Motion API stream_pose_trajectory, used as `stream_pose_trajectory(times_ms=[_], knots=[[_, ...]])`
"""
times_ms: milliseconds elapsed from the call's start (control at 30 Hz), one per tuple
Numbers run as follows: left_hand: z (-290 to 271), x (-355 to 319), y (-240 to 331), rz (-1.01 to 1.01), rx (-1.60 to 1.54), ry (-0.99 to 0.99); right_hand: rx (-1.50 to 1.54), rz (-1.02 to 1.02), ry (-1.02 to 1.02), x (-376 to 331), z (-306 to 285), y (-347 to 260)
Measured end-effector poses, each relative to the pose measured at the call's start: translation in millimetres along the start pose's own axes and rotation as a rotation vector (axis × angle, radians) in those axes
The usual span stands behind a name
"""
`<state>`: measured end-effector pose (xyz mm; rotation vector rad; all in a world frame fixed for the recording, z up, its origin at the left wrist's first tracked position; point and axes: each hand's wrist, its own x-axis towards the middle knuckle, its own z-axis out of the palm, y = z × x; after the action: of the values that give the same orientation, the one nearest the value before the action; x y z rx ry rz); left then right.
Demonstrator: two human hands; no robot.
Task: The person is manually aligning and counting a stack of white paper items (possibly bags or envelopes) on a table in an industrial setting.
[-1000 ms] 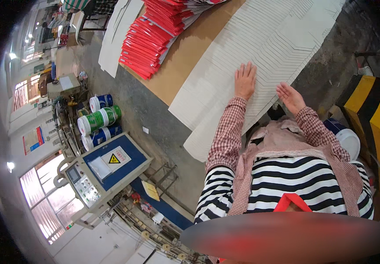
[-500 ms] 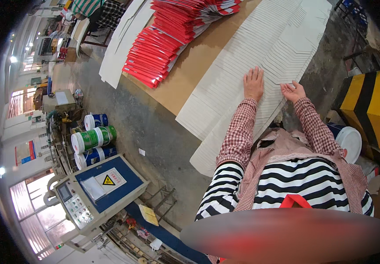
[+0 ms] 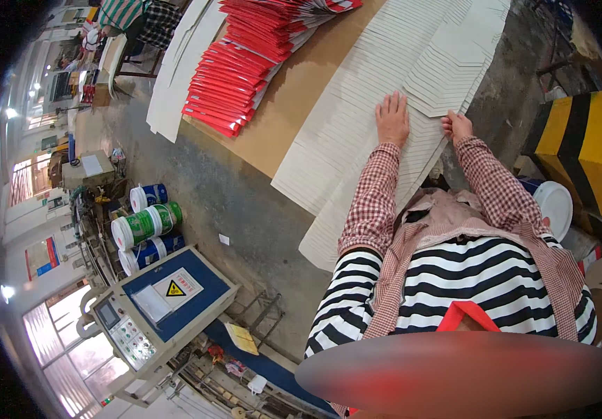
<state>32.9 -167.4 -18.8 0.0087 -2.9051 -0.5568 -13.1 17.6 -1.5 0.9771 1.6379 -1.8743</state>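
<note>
Fanned pale card sheets [image 3: 357, 119] lie overlapping in long rows on the table, their edges stepped like shingles. My left hand [image 3: 393, 122] rests flat on them, its fingers stretched out and together. To its right, my right hand [image 3: 458, 127] is closed at the near edge of the upper row, thumb and fingers pinched at a card sheet [image 3: 437, 105]. How many sheets are between those fingers cannot be made out.
Brown board [image 3: 259, 146] covers the table, with fanned red glossy folders [image 3: 224, 91] at its left. A yellow-and-black striped block [image 3: 576, 146] and a white-lidded bucket [image 3: 554, 209] stand at right. A control console [image 3: 161, 300] and paint buckets [image 3: 144, 227] are at left.
My right hand has turned from palm-up with loose fingers to a pinch at the sheets' edge. My left hand stays flat on the sheets. The whole view has shifted slightly.
</note>
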Motion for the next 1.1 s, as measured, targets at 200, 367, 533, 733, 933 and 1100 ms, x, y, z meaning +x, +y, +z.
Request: stream_pose_trajectory(times_ms=[200,367,533,733,933,1100], knots=[[-2,0,0,-0.001,-0.029,-0.025,-0.023,-0.037,-0.038,2,-2,3],[-3,-1,2,0.001,-0.05,-0.044,0.029,-0.083,-0.099,1,-6,7],[-3,-3,1,0.006,-0.025,-0.053,-0.064,-0.07,-0.136,-5,-12,-1],[-3,-1,7,-0.046,-0.068,0.088,0.062,0.019,-0.128,-6,-26,0],[-2,-2,3,0.049,0.093,-0.044,0.352,0.024,-0.224,-22,-13,4],[-1,0,5,0.024,0.037,-0.073,0.529,0.125,-0.174,-9,-9,-1]])
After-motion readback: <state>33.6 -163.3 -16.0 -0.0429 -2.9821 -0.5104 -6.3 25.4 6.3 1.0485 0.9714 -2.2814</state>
